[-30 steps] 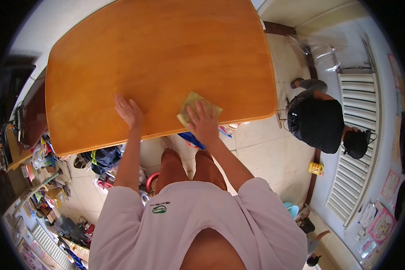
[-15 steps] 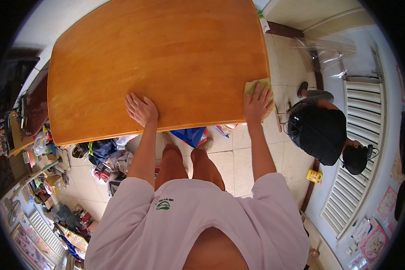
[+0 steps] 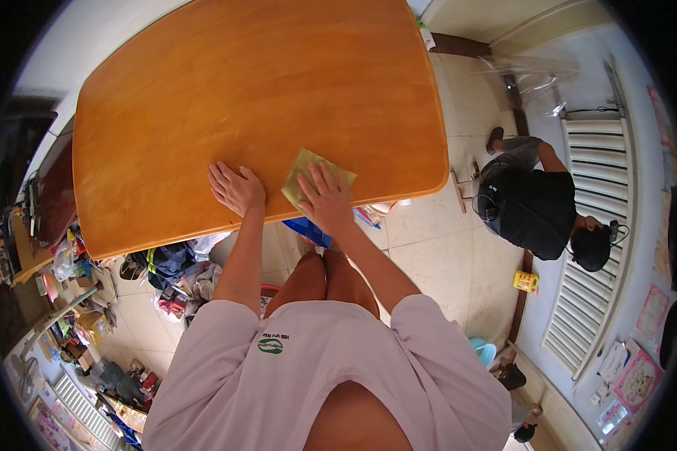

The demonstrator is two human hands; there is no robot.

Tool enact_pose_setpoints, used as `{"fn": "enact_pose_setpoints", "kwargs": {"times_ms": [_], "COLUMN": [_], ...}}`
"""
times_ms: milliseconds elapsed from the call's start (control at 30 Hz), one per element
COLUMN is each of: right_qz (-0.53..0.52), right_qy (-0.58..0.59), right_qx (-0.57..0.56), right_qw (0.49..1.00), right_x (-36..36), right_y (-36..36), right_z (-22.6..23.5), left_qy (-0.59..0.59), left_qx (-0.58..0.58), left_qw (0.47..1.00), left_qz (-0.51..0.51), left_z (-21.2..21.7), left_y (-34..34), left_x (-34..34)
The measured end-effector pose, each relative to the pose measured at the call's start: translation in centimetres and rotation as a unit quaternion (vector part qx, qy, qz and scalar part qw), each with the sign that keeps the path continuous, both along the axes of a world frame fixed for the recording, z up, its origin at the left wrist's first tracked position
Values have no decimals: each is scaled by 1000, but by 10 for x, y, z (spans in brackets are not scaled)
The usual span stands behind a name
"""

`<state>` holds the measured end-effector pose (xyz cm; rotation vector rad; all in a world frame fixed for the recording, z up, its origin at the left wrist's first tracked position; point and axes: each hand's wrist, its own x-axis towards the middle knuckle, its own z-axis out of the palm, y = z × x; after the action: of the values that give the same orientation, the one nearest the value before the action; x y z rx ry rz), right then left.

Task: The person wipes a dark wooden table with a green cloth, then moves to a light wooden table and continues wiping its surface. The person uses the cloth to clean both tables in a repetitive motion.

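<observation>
A large orange wooden table (image 3: 263,98) fills the upper middle of the head view. My left hand (image 3: 237,188) lies flat on its near edge, fingers spread, holding nothing. Just to the right, my right hand (image 3: 325,199) presses palm-down on a yellow-green cloth (image 3: 305,167) that lies on the tabletop near the front edge. The cloth shows past my fingers on its far and right sides. Both forearms reach up from my pink shirt.
A person in dark clothes (image 3: 538,207) crouches on the tiled floor at the right, beside a white slatted radiator (image 3: 598,225). A small yellow container (image 3: 526,281) sits near them. Clutter of bags and boxes (image 3: 165,267) lies under the table's left side.
My right hand has slid the cloth left along the front edge, from the table's right corner back toward the middle. The left hand stays flat on the table.
</observation>
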<state>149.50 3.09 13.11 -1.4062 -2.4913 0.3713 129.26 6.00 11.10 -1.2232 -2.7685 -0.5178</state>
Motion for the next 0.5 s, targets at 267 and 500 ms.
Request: {"fn": "enact_pose_setpoints", "kwargs": {"times_ms": [267,500], "right_qz": [-299,-411], "right_qy": [-151,-168], "right_qx": [78,-5], "right_qw": [939,896], "right_x": [151,196], "right_y": [12,69], "right_z": [-32,-41], "left_qy": [-6,13], "left_qx": [-7,-1], "left_qw": [1000,1000], "left_qz": [-3,-5], "left_z": [-2,-5], "left_y": [0,0], "left_x": [-1,0]}}
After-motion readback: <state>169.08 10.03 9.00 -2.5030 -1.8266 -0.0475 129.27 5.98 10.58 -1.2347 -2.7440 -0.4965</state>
